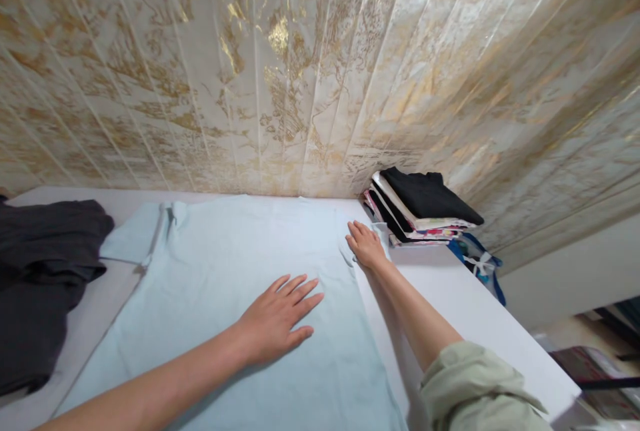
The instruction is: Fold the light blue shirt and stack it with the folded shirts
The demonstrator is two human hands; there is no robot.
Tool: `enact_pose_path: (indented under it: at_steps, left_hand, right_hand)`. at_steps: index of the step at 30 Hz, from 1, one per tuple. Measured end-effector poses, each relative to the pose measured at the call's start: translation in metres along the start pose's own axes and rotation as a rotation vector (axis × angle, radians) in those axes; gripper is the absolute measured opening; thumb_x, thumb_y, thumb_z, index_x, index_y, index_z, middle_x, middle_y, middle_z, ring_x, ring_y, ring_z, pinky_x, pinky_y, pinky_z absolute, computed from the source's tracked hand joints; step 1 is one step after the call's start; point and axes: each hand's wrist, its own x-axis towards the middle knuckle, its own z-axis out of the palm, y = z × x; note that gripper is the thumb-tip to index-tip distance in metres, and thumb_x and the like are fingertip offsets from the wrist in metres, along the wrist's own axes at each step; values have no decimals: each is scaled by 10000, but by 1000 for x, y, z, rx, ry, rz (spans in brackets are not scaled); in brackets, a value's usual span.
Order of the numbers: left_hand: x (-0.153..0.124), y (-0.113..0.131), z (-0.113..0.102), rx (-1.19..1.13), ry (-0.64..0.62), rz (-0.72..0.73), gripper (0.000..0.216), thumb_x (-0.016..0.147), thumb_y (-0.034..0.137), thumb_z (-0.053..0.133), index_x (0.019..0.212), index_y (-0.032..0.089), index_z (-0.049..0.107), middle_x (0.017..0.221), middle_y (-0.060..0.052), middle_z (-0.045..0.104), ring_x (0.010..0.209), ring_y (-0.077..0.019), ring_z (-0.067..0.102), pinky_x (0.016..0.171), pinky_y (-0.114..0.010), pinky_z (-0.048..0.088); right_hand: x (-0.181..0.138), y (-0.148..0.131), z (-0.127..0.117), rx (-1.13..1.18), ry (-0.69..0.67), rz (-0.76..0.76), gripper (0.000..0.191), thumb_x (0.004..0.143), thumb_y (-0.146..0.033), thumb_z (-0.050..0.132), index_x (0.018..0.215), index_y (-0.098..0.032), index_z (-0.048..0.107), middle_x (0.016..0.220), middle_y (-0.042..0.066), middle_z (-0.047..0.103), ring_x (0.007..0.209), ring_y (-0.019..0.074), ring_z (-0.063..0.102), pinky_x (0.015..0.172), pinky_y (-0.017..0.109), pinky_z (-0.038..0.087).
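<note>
A heap of dark grey cloth [45,271] lies crumpled in soft folds at the left end of a white worktop [460,304], its near side cut off by the frame edge. Just beside it, a pale blue T-shirt [225,264] is spread flat across the middle of the worktop, smooth and matte, with one short sleeve reaching toward the dark cloth and the lower hem running out of the bottom of the picture. The person's left hand [280,321] rests palm down on the middle of the shirt, its grip wide open, fingers spread and straight, holding nothing and pressed flat on the fabric. The right hand [367,244] lies farther off, at the shirt's right edge near the wall, knuckles up and fingers bent onto the cloth; whether its grip pinches the fabric or only rests on it cannot be told, since the fingertips are hidden by the hand itself. The right arm comes out of a rolled pale green sleeve [475,384], partly cut off at the lower edge. Just right of that hand, against the wall, stands a stack of folded clothes [420,208], black on top, with white and patterned layers beneath. Behind the stack, blue-and-white straps [477,261] hang over the worktop's edge, what they belong to being hard to make out. Glossy ribbed wall panels [320,71], cream marbled with gold, fill the background.
</note>
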Motion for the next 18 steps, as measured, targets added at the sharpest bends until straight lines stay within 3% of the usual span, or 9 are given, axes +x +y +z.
enact_pose_path:
  at_steps: [6,12,18]
  left_hand:
    - [-12,1,5,14,12,39,557,949,526,387,1477,375,291,1579,3,255,1447,-248,210,1164,-476,135]
    - [-16,5,2,5,5,31,552,940,517,410,1463,361,328,1571,2,276,1439,-243,234,1162,-462,152]
    - [-14,3,2,-23,1,14,569,916,477,474,1453,339,349,1568,-3,282,1439,-251,238,1160,-472,166]
  right_hand:
    - [3,4,1,-93,-21,29,533,988,-440,285,1483,-245,312,1560,45,285,1418,202,248,1140,425,195]
    - [20,12,-27,-234,-12,69,437,971,-234,342,1390,-164,445,1422,141,473,1290,223,446,1027,333,366]
    - [32,7,-43,-358,-122,175,391,909,-66,351,1182,-48,630,1211,253,603,1153,302,574,922,384,446]
